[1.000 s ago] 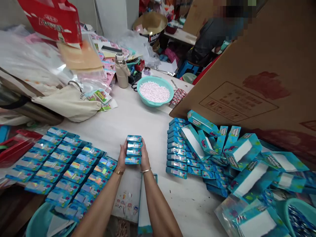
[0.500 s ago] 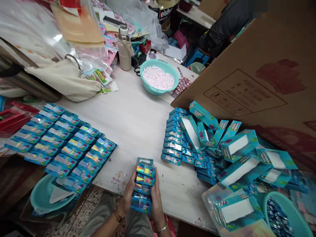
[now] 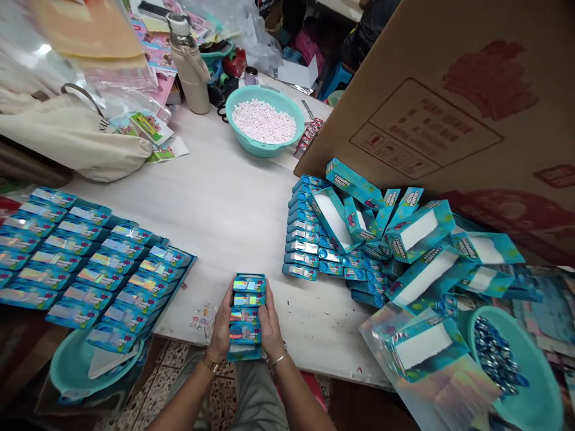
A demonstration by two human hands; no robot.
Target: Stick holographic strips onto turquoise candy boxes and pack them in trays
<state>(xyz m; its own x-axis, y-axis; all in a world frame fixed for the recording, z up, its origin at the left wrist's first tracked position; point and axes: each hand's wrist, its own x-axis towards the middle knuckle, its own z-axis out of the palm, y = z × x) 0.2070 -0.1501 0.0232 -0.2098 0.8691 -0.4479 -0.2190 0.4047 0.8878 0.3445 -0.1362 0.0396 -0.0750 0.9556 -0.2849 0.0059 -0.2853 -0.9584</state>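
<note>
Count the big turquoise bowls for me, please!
3: the back bowl of white pellets, the lower-left bowl, and the lower-right bowl of shiny blue pieces. A turquoise thing partly hidden behind the bottle may be another.

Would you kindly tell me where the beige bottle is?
In the head view, the beige bottle stands upper left, just left of the turquoise bowl of white pellets.

Row of glossy blue packs point(image 3: 246, 316), set one behind another, their foil faces reflecting rainbow colours, clasped between left hand point(image 3: 221, 328) and right hand point(image 3: 271, 326) at the surface's point(image 3: 215, 215) near edge.
</note>
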